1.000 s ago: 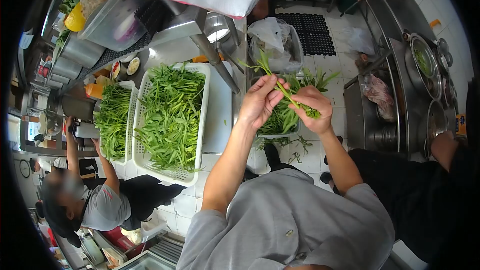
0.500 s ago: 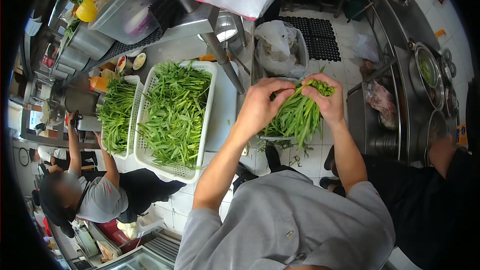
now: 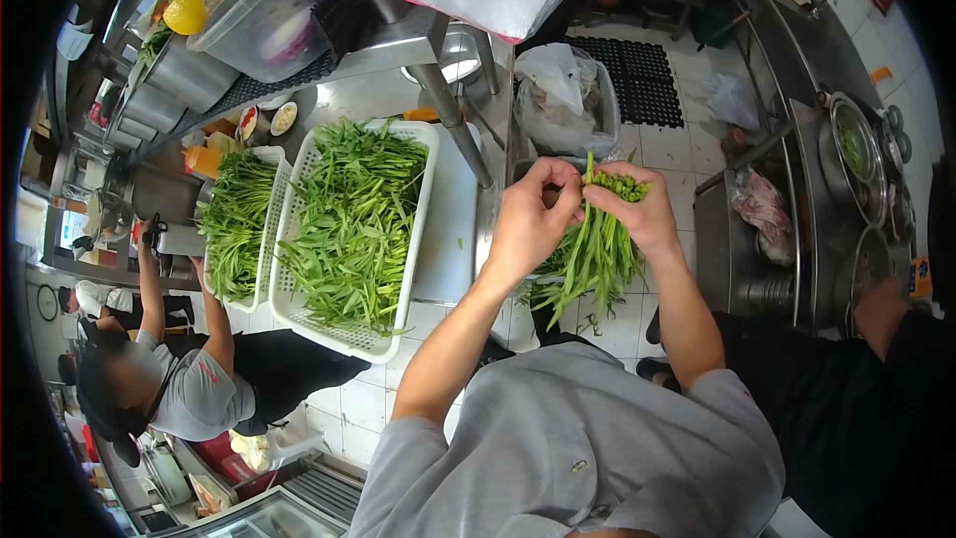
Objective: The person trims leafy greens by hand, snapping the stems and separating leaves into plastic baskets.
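Note:
A bunch of green leafy stems (image 3: 601,251) hangs from my right hand (image 3: 642,211), whose fingers are wrapped round it near the cut ends. Close beside it, my left hand (image 3: 541,214) has thumb and forefinger pinched at the bunch's upper edge, by one upright stem; what the pinch holds is hidden. Below the hands, a container of greens is mostly covered by the bunch and my left hand. To the left, a large white basket (image 3: 429,177) holds loose greens, and a narrower white basket (image 3: 280,191) beside it holds more stems.
A pale board (image 3: 445,257) lies right of the large basket. Beyond my hands stands a bin lined with clear plastic (image 3: 568,125). A metal shelf post (image 3: 453,118) rises left of it. A co-worker (image 3: 204,389) stands at left; another person's dark clothing (image 3: 797,389) is at right.
The bunch has swung from lying across my right hand to hanging leaves down. My left hand has let go of the stem held earlier and come closer to the bunch's cut ends.

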A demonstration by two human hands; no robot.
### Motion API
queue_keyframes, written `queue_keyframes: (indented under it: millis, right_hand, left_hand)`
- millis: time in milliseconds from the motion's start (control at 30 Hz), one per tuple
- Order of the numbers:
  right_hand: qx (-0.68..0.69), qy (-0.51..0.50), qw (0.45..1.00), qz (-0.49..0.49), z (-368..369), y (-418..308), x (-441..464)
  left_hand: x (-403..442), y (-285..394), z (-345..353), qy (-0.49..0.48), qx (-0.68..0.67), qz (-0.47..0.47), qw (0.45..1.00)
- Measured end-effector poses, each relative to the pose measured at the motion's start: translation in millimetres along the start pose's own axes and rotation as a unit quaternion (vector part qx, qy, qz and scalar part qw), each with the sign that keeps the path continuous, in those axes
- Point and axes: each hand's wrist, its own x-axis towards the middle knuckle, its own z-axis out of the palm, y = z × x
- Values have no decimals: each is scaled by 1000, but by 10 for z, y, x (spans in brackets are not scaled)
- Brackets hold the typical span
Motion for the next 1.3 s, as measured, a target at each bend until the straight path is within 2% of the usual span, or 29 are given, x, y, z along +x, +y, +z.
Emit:
queue_keyframes:
  millis: [133,233,333,433,533,633,800,900,1000,1100,1200,1233,1300]
  right_hand:
    - [29,0,999,29,11,8,-25]
    - [-5,26,999,47,-9,87,-54]
    - [-78,50,996,-2,6,125,-53]
    - [-158,60,985,-24,50,77,-82]
    - [-110,20,994,-21,-26,132,-73]
    - [85,-22,994,73,-98,178,-57]
    - [15,4,998,59,-40,166,-63]
    - [-40,15,998,44,-1,150,-59]
    - [-84,20,996,22,14,187,-49]
    - [-82,3,996,35,-15,204,-33]
    - [-62,-19,996,64,-43,189,-59]
    - [-57,-25,996,72,-46,182,-55]
    - [-28,-9,997,70,-31,178,-48]
  left_hand:
    - [54,-189,-3,81,181,129,972]
    - [136,-245,-88,72,135,105,983]
    - [53,-156,-17,14,78,101,992]
    - [97,-186,-35,-15,54,20,998]
    - [119,-149,-58,-11,-2,-26,1000]
    - [127,-184,-82,-11,-47,-34,998]
    - [113,-218,-64,-5,-51,-19,998]
    - [109,-266,-64,-3,5,17,1000]
    - [97,-210,-84,-11,136,65,988]
    - [122,-266,-96,12,215,186,959]
    - [278,-393,-227,61,272,194,941]
    - [254,-357,-262,34,309,179,934]
    - [221,-424,-227,1,191,145,971]
